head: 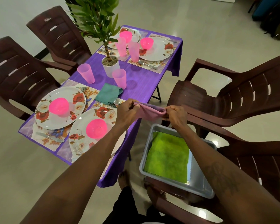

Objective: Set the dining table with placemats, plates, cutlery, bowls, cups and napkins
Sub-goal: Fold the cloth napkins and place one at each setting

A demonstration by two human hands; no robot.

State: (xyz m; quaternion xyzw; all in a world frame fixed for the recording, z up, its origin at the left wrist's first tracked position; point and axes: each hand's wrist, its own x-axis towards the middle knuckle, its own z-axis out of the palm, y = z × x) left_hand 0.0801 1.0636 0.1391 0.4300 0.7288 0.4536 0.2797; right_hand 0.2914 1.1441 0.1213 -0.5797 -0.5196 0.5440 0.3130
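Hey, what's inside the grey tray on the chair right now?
One green napkin lies flat in the grey tray, covering most of its floor; a bare strip shows at the right. Anything beneath the napkin is hidden.

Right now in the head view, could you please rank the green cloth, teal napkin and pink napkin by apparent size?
1. green cloth, clearly largest, though nearest the camera.
2-3. teal napkin and pink napkin look alike; the pink one is folded, so I won't rank them.
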